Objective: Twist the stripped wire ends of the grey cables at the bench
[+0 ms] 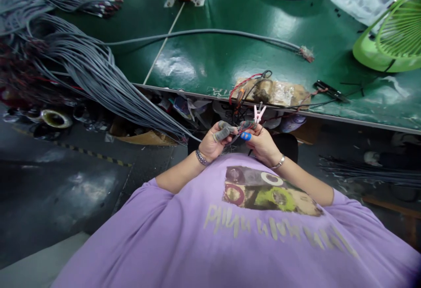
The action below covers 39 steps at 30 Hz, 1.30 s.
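My left hand (215, 141), with grey covers on its thumb and a finger, is closed on the end of a grey cable (194, 137). Thin coloured wires (246, 125) fan out of that end into my right hand (262, 144), whose fingers pinch them. A blue wrap sits on my right thumb. Both hands are close together in front of my chest, just below the table edge. A pink clip (259, 113) stands right above the right hand. The fingertips partly hide the wires.
A large bundle of grey cables (82, 59) hangs over the green table (210, 59) at left. One cable (210, 31) lies across the tabletop. A stained block (272, 91) with red and black leads is at the edge. A green fan (394, 37) stands right.
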Tool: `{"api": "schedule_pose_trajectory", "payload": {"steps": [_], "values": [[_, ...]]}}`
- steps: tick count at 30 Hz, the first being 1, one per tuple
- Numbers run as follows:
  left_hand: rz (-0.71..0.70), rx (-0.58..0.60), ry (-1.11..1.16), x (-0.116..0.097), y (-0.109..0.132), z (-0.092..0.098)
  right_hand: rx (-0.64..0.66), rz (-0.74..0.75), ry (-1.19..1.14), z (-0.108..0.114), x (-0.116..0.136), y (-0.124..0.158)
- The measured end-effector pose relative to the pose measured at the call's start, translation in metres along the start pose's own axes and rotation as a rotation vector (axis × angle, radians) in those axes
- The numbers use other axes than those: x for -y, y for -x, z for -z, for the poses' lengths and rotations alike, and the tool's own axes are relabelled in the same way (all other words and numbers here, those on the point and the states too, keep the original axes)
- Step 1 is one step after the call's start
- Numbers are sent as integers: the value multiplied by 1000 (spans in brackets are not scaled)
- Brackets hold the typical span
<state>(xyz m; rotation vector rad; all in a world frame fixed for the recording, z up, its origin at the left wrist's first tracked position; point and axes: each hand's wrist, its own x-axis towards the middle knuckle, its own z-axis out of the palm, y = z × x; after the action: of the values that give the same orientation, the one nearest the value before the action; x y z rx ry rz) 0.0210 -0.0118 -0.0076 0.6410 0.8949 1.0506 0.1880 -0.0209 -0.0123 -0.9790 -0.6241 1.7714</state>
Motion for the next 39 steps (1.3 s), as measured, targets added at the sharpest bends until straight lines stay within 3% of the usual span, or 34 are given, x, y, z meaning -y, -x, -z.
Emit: {"api": "schedule_pose_trajectory", "payload": {"steps": [4, 11, 14, 18, 20, 22, 25, 28, 31, 39], "values": [[-15, 32, 25, 0, -2, 0, 16, -8, -19, 0, 0, 0], [-2, 192, 108, -9, 0, -6, 57, -39, -31, 3, -4, -1], [-31, 96, 96, -22, 1, 4, 71, -43, -46, 9, -4, -4], [-240, -120, 96, -36, -5, 29, 58, -8, -69, 17, -1, -8], [-291, -135, 12, -35, -10, 36, 44, 9, -65, 17, -1, -9], [-266, -45, -177, -27, -12, 35, 39, 9, -46, 14, 0, -8], [-149, 214, -498, -14, -10, 25, 43, -15, -18, 8, 0, -5], [7, 381, -584, -6, -5, 18, 55, -49, -15, 5, 1, -4], [103, 380, -488, -1, -2, 17, 81, -75, -38, 3, 3, -3], [23, 211, -209, 10, 1, 13, 166, -169, -187, -15, 7, -3]]}}
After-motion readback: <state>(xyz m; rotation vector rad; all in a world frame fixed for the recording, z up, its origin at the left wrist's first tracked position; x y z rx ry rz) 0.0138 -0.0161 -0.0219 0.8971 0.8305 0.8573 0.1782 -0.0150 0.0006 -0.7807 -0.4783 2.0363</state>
